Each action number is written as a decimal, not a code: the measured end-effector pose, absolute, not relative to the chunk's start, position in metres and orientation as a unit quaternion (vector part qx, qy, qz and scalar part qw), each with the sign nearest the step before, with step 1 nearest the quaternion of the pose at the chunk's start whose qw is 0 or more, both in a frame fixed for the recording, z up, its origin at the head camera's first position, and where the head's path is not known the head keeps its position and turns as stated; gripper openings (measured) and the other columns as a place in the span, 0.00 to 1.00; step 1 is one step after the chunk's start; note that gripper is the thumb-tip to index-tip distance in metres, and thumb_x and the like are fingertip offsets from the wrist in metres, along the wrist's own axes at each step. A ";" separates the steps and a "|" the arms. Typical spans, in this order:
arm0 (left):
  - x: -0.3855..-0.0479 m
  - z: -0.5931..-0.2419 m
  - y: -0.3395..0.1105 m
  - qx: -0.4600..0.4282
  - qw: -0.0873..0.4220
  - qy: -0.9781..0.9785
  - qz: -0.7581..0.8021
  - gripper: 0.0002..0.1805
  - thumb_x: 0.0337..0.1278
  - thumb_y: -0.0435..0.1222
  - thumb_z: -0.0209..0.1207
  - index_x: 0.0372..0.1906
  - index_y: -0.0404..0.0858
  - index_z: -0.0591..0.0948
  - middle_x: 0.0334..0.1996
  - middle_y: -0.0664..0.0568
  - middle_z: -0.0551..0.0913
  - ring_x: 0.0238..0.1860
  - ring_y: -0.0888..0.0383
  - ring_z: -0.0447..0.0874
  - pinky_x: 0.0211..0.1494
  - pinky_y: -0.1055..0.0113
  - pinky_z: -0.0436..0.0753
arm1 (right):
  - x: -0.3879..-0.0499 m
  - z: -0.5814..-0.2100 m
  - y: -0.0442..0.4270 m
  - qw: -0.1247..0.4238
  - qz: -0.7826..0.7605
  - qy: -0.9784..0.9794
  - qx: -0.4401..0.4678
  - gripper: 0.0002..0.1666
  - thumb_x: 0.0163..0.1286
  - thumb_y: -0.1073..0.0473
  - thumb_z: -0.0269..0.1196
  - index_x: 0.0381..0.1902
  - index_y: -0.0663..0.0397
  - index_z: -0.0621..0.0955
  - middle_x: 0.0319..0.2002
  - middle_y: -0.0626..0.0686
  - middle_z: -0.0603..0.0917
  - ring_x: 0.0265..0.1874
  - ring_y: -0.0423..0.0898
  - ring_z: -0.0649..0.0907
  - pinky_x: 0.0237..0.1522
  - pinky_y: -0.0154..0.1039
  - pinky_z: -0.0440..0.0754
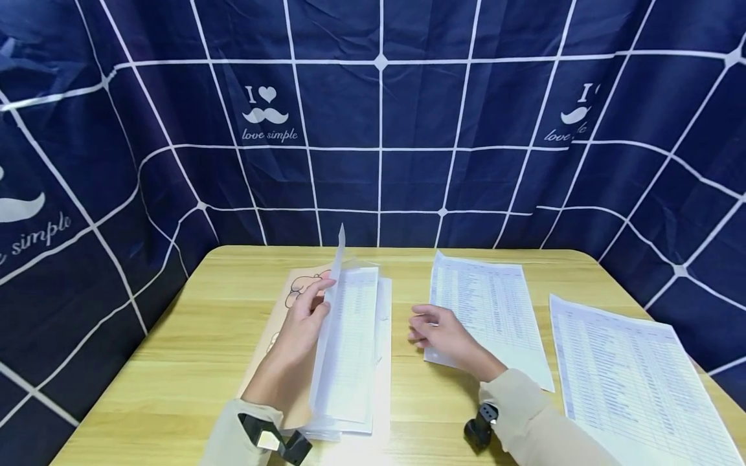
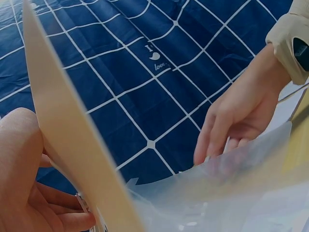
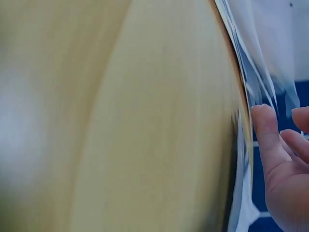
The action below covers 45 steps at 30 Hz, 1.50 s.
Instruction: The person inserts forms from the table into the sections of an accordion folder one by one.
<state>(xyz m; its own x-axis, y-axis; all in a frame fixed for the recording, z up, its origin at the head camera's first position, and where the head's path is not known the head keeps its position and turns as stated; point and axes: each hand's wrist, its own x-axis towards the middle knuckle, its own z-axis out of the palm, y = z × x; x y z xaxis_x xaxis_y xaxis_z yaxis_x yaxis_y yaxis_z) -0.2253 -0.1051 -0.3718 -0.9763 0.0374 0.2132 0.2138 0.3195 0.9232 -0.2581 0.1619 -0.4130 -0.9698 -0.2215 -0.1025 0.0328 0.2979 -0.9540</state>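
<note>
A folder with a beige cartoon cover (image 1: pixel 272 323) and clear plastic sleeves lies open on the table. My left hand (image 1: pixel 304 317) holds its raised leaf (image 1: pixel 338 259), thumb on one side and fingers on the other. In the left wrist view the beige cover (image 2: pixel 72 111) stands steeply beside the left hand (image 2: pixel 24 164), in front of a translucent sleeve (image 2: pixel 207 198). A printed sheet (image 1: pixel 352 336) shows in the folder. My right hand (image 1: pixel 445 333) hovers to the right of the folder, fingers loosely bent and holding nothing, partly over another printed sheet (image 1: pixel 495 304).
A second loose printed sheet (image 1: pixel 635 369) lies at the table's right edge. The wooden table (image 1: pixel 175 362) carries everything. A dark blue curtain with white lines (image 1: pixel 408 175) hangs round its back and sides.
</note>
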 end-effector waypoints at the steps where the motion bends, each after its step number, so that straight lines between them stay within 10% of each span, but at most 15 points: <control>1: -0.225 -0.372 -0.105 -0.076 0.075 -0.808 -0.579 0.23 0.64 0.30 0.45 0.63 0.43 0.71 0.49 0.38 0.80 0.47 0.44 0.80 0.47 0.60 0.78 | -0.258 -0.412 0.168 0.101 -0.584 0.804 -0.057 0.25 0.70 0.65 0.53 0.63 0.70 0.67 0.46 0.65 0.80 0.36 0.49 0.85 0.38 0.39 0.83; 45: -0.225 -0.375 -0.103 -0.074 0.071 -0.823 -0.559 0.23 0.63 0.32 0.46 0.63 0.43 0.71 0.47 0.42 0.82 0.47 0.48 0.80 0.52 0.56 0.75 | -0.199 -0.413 0.396 -0.009 -0.329 0.942 0.064 0.30 0.72 0.53 0.51 0.59 0.75 0.68 0.39 0.59 0.83 0.26 0.28 0.75 0.26 0.33 0.78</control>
<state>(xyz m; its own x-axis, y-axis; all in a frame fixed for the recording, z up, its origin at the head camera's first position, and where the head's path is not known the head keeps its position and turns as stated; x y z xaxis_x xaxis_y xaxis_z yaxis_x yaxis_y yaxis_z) -0.2255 -0.1028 -0.3750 -0.9791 0.0422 0.1992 0.2007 0.3636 0.9097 -0.1987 0.3961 -0.4129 -0.9916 0.1268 -0.0260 0.1154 0.7748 -0.6216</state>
